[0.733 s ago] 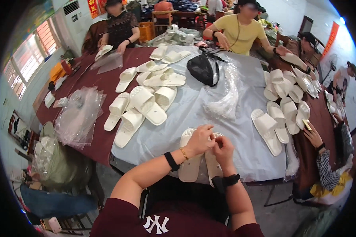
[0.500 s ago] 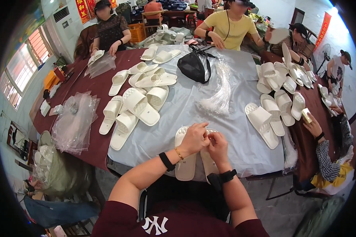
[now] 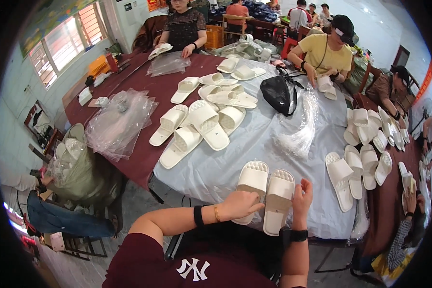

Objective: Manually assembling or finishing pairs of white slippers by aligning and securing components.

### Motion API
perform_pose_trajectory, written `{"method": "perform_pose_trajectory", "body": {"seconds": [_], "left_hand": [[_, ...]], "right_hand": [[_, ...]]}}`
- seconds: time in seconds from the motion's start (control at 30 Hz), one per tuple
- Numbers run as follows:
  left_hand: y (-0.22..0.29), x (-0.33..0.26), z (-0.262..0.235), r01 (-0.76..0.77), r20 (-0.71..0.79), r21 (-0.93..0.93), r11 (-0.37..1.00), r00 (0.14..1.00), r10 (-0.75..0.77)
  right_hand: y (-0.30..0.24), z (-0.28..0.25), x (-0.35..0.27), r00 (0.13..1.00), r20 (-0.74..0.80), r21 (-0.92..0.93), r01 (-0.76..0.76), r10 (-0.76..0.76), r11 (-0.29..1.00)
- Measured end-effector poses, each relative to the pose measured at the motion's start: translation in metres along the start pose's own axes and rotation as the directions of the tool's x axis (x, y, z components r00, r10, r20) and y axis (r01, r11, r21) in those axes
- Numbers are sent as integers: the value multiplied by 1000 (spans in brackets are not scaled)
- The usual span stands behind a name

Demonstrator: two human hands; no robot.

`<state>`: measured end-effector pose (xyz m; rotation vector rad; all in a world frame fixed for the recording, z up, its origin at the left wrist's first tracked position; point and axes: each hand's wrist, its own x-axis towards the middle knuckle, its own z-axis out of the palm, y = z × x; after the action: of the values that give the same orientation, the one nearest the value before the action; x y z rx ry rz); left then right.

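A pair of white slippers stands side by side at the near table edge: a left slipper (image 3: 253, 178) and a right slipper (image 3: 279, 185), with quilted straps. My left hand (image 3: 240, 204) lies over the left slipper's footbed, its fingers curled in toward the gap between the two. Whatever those fingers hold, if anything, is too small to make out. Beside the outer edge of the right slipper, my right hand (image 3: 302, 199) is raised with its fingers stretched upward; I cannot tell whether it touches the slipper.
A bundle of clear plastic strands (image 3: 300, 129) and a black mesh bag (image 3: 278, 93) lie ahead. White slippers are heaped left (image 3: 206, 120) and right (image 3: 341, 177). Clear bags (image 3: 122, 127) lie far left. Co-workers handle slippers around the table, one in a yellow shirt (image 3: 324, 55).
My hands were together over the slippers and are now apart, the right one beyond the right slipper. The view has swung left. The co-worker in yellow now holds slippers near the table.
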<state>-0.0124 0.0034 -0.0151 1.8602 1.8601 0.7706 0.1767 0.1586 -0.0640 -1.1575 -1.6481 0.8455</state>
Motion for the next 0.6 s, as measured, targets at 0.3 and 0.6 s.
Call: {"method": "perform_pose_trajectory", "body": {"seconds": [0.3,0.6], "left_hand": [[-28,14,9,180,-106,153,972,981,-165],[-69,22,-76,101,-362,205,973,932,-21]], "right_hand": [[-15,15,-46,954,299,72,-35,12,997],[13,-66,-28,941,292,185,-230,170,955]]}}
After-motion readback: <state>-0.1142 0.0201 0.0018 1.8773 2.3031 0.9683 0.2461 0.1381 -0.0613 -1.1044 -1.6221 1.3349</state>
